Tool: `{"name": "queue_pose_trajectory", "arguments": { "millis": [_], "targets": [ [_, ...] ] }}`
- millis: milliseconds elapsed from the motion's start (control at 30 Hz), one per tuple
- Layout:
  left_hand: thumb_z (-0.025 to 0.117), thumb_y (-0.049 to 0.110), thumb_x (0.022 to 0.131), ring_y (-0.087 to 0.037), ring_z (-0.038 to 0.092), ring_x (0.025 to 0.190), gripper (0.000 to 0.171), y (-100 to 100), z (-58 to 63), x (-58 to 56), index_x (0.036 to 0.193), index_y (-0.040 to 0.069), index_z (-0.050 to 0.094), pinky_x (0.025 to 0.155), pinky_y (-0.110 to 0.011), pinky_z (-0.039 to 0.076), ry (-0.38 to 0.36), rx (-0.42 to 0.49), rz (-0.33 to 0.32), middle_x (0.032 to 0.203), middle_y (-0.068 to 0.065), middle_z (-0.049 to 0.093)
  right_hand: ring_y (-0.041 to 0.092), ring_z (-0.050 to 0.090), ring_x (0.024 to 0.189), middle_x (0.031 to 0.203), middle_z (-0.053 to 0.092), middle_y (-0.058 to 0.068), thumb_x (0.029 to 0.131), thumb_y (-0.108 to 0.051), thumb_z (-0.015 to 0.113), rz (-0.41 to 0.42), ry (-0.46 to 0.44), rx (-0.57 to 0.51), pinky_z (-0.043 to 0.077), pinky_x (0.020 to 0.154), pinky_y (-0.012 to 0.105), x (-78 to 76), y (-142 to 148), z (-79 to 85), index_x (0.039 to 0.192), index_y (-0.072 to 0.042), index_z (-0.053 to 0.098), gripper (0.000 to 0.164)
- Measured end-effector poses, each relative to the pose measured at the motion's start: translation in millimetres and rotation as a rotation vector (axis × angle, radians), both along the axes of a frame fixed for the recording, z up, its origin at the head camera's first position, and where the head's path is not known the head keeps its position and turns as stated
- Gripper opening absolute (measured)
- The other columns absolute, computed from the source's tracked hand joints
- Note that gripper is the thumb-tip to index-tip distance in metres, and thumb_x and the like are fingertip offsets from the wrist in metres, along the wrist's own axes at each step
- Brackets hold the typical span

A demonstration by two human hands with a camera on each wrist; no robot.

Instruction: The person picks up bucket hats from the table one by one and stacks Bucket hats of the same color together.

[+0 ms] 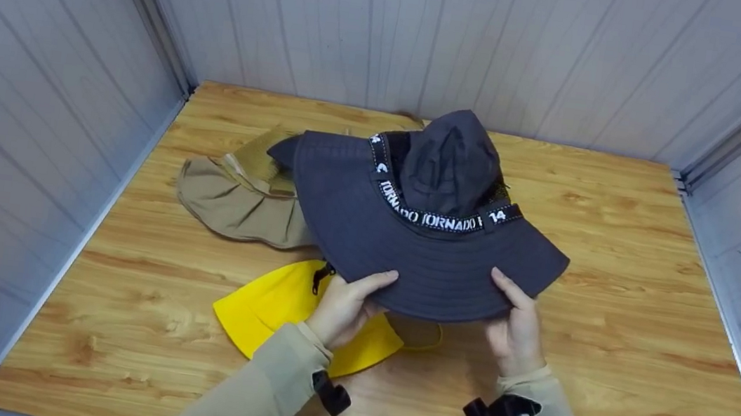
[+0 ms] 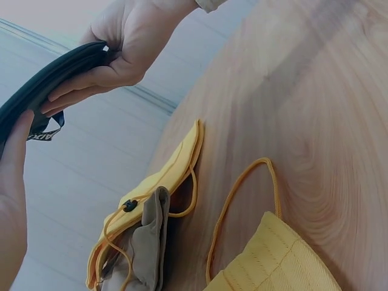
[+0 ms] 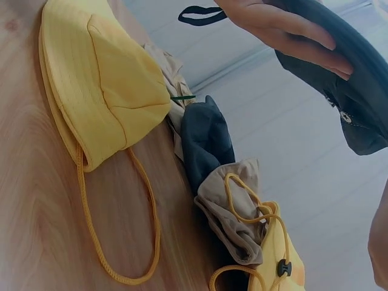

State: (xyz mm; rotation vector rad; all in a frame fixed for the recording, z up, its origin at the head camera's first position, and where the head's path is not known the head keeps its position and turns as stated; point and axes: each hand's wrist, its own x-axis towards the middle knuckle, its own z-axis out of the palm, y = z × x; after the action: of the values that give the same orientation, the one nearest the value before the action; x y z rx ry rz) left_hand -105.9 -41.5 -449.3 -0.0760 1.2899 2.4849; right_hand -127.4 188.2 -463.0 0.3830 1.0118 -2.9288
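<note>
A dark grey wide-brim bucket hat (image 1: 406, 262) with a black band lettered in white is held up above the table, its crown toward the far wall. My left hand (image 1: 347, 308) grips the near brim at left, thumb on top and fingers underneath. The right hand (image 1: 517, 328) pinches the same brim further right, also thumb on top. Below the left hand lies a yellow bucket hat (image 1: 274, 302) with a yellow cord (image 3: 91, 212). In the left wrist view the dark hat's brim (image 2: 54, 73) appears edge-on between both hands.
A khaki hat (image 1: 243, 210) with a pleated flap lies behind the yellow one. Beside it in the right wrist view sits another dark hat (image 3: 206, 139). Further back is a second yellow hat (image 2: 173, 167) with a black toggle. Pale panel walls enclose the wooden table (image 1: 632, 325).
</note>
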Motion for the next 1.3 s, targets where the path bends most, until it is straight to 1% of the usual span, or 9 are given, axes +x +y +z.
{"name": "queue_pose_trajectory", "arguments": {
  "millis": [200, 367, 600, 800, 900, 1033, 1133, 1200, 1300],
  "targets": [
    [0.064, 0.012, 0.095, -0.019, 0.07, 0.098, 0.041, -2, -1.2, -2.5, 0.133, 0.003, 0.049, 0.092, -0.038, 0.057, 0.01, 0.01, -0.009, 0.112, -0.004, 0.069, 0.011, 0.064, 0.106, 0.112, 0.067, 0.002, 0.095, 0.008, 0.054, -0.014, 0.012, -0.012, 0.051, 0.094, 0.024, -0.1, 4, -0.3, 0.123, -0.007, 0.05, 0.033],
    [0.062, 0.011, 0.096, -0.018, 0.07, 0.096, 0.038, -4, -2.3, -4.2, 0.131, 0.003, 0.05, 0.091, -0.037, 0.057, 0.011, 0.035, 0.001, 0.11, -0.004, 0.07, 0.012, 0.066, 0.102, 0.109, 0.068, 0.003, 0.095, 0.009, 0.053, -0.003, 0.034, -0.015, 0.053, 0.091, 0.025, 0.1, 9, -1.4, 0.116, -0.007, 0.059, 0.026],
    [0.056, 0.012, 0.1, -0.016, 0.07, 0.092, 0.022, -9, -2.7, -6.9, 0.12, 0.003, 0.058, 0.086, -0.033, 0.057, -0.024, 0.138, 0.014, 0.104, -0.004, 0.072, 0.014, 0.068, 0.097, 0.104, 0.07, 0.005, 0.094, 0.011, 0.055, -0.001, 0.03, -0.032, 0.056, 0.086, 0.027, -1.3, 14, -3.4, 0.11, -0.006, 0.062, 0.025],
    [0.048, 0.02, 0.103, -0.014, 0.068, 0.09, 0.023, -14, -3.2, -11.7, 0.118, 0.006, 0.057, 0.084, -0.028, 0.055, -0.08, 0.194, -0.013, 0.103, -0.001, 0.071, 0.014, 0.068, 0.098, 0.105, 0.069, 0.005, 0.093, 0.013, 0.055, -0.024, 0.032, -0.034, 0.056, 0.086, 0.027, -2.7, 17, -3.6, 0.113, -0.006, 0.059, 0.028],
    [0.046, 0.025, 0.104, -0.012, 0.067, 0.088, 0.026, -17, -3.4, -16.3, 0.12, 0.008, 0.056, 0.081, -0.025, 0.053, -0.138, 0.221, 0.014, 0.101, 0.001, 0.071, 0.015, 0.069, 0.097, 0.104, 0.069, 0.006, 0.093, 0.013, 0.054, -0.024, 0.034, -0.033, 0.056, 0.085, 0.028, -3.4, 19, -2.7, 0.11, -0.004, 0.06, 0.025],
    [0.044, 0.028, 0.104, -0.013, 0.068, 0.085, 0.029, -22, -5.2, -23.0, 0.121, 0.008, 0.056, 0.077, -0.027, 0.054, -0.194, 0.275, 0.094, 0.099, -0.001, 0.073, 0.017, 0.07, 0.093, 0.1, 0.07, 0.008, 0.094, 0.012, 0.053, -0.012, 0.039, -0.042, 0.058, 0.083, 0.029, -5.0, 25, -2.9, 0.105, -0.002, 0.062, 0.02],
    [0.044, 0.027, 0.105, -0.014, 0.068, 0.085, 0.03, -27, -5.8, -26.6, 0.123, 0.006, 0.055, 0.077, -0.028, 0.055, -0.194, 0.276, 0.152, 0.099, -0.002, 0.074, 0.018, 0.071, 0.091, 0.098, 0.07, 0.008, 0.094, 0.012, 0.052, -0.01, 0.039, -0.038, 0.058, 0.081, 0.029, -5.8, 31, -4.6, 0.104, -0.002, 0.062, 0.02],
    [0.045, 0.026, 0.105, -0.014, 0.068, 0.087, 0.033, -30, -5.9, -28.1, 0.13, 0.007, 0.05, 0.079, -0.028, 0.055, -0.177, 0.255, 0.178, 0.102, -0.001, 0.073, 0.018, 0.071, 0.09, 0.098, 0.07, 0.008, 0.094, 0.012, 0.051, -0.012, 0.038, -0.027, 0.058, 0.08, 0.03, -5.7, 35, -5.9, 0.104, -0.002, 0.062, 0.02],
    [0.045, 0.025, 0.105, -0.015, 0.067, 0.097, 0.041, -32, -5.5, -28.9, 0.143, 0.013, 0.039, 0.086, -0.03, 0.054, -0.144, 0.225, 0.196, 0.117, -0.002, 0.068, 0.017, 0.071, 0.09, 0.098, 0.07, 0.007, 0.094, 0.012, 0.051, 0.002, 0.046, -0.001, 0.058, 0.08, 0.029, -5.5, 41, -7.9, 0.105, -0.003, 0.062, 0.022]
  ]
}}
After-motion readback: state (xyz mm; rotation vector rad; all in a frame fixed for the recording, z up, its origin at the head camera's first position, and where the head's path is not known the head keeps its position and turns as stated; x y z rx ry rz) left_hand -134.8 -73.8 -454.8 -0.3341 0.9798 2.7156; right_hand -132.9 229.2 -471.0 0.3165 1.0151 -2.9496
